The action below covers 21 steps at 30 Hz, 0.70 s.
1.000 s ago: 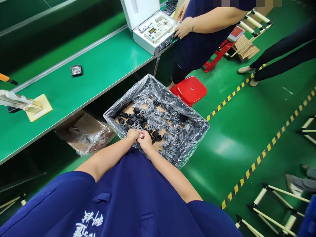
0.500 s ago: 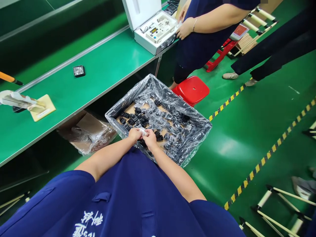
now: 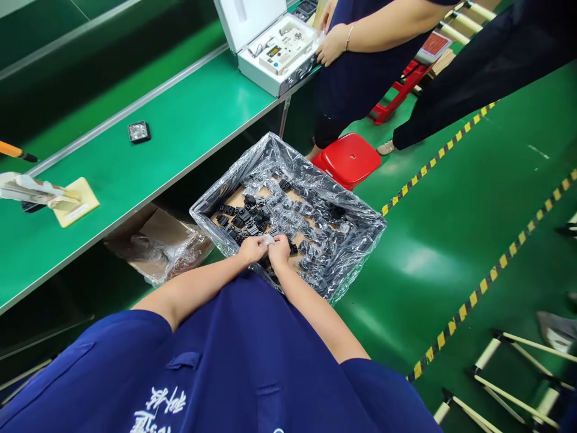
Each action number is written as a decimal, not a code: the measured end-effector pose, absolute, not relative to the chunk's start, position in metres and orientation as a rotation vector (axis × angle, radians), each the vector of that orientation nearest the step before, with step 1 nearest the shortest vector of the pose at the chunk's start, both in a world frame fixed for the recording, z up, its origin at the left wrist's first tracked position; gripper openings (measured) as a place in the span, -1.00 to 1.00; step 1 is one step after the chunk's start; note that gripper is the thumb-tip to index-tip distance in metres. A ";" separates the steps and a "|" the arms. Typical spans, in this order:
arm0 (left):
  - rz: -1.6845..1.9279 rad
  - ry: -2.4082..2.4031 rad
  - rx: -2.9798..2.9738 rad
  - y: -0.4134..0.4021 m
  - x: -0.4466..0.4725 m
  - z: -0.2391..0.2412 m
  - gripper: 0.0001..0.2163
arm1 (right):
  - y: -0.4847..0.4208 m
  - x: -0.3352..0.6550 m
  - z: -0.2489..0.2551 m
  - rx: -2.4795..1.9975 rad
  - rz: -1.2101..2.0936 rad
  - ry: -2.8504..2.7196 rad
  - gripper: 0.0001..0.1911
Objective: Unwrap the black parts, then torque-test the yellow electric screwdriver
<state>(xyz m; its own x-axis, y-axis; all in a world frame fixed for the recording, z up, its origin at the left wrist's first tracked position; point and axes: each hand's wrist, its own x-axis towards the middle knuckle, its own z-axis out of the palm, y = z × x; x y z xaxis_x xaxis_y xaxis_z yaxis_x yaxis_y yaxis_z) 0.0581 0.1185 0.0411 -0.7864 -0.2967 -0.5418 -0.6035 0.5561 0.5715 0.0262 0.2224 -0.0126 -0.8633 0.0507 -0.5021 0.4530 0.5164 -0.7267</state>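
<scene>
Over the near edge of a plastic-lined crate (image 3: 360,264), my left hand (image 3: 252,249) and my right hand (image 3: 279,251) meet with fingers pinched. Between them is a small piece of whitish clear plastic wrap (image 3: 267,239), gripped from both sides. Whether anything lies inside the wrap is too small to tell. Loose black plastic parts (image 3: 243,219) fill the crate's left side, just beyond my left hand. Many more parts in clear wrapping (image 3: 311,225) lie across the middle and right.
A green workbench (image 3: 180,126) runs along the left, bearing an open white case (image 3: 277,60) with an instrument. A co-worker's hand (image 3: 332,45) touches that case. A red stool (image 3: 347,157) stands behind the crate, and a cardboard box (image 3: 157,240) sits under the bench.
My hands have shifted slightly right, still pinching the plastic wrap, with the fingers drawn closer around it. The person in dark trousers has moved a leg toward the red stool.
</scene>
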 end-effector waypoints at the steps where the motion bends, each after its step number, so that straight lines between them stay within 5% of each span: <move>1: 1.121 2.411 -0.703 0.120 0.059 0.042 -0.93 | 0.225 0.024 -0.013 0.450 -1.261 2.349 -0.77; 8: 1.162 2.430 -1.041 0.118 0.059 0.039 -0.77 | 0.224 0.032 0.004 0.326 -1.365 2.246 -0.87; 14: 1.109 2.262 -1.244 0.108 0.056 0.036 -0.86 | 0.218 0.049 0.017 -0.010 -1.414 2.135 -0.86; 21: 1.494 2.080 -1.171 0.121 0.052 0.043 -0.92 | 0.237 0.049 -0.004 -0.151 -1.340 2.427 -0.84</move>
<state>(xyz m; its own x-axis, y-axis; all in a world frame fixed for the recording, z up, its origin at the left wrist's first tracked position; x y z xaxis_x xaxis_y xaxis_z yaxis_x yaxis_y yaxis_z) 0.0522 0.1207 0.0433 -0.6108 -0.4282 -0.6660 -0.7679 0.1152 0.6301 0.0486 0.2369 -0.0035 -0.9284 -0.2643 -0.2610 0.0799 0.5440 -0.8353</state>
